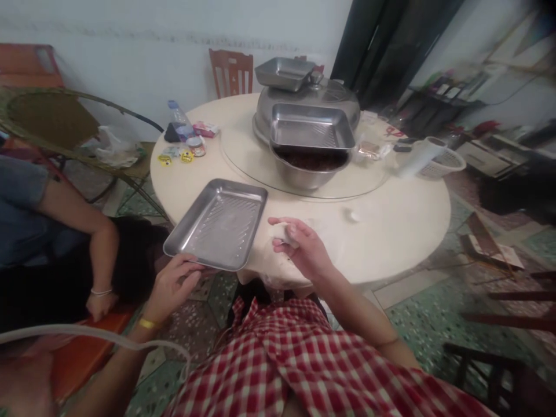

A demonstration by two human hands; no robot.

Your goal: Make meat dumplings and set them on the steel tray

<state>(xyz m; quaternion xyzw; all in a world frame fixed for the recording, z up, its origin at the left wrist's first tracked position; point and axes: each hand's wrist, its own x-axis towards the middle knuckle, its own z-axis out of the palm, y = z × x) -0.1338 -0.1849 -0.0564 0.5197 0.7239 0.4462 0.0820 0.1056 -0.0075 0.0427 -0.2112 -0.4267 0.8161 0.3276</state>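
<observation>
A shallow metal tray [223,223] lies tilted slightly at the table's near left edge. My left hand [176,284] grips its near left rim, thumb above and fingers partly hidden below. Just right of the tray, my right hand [306,243] holds a small white lump [282,231], dough-like in look, between thumb and fingers above the table. Farther right on the tabletop rests another small white piece [353,215]. Beyond my hands stands a metal bowl [306,174] with dark contents, and a second metal tray [313,128] sits across its back rim.
On the round table [403,231] stand a large lidded pan [264,107] with a third tray [284,72] on top, a plastic bottle [179,116], a small can [197,146] and a white basket [445,162]. Another person's arm [82,214] is at the left.
</observation>
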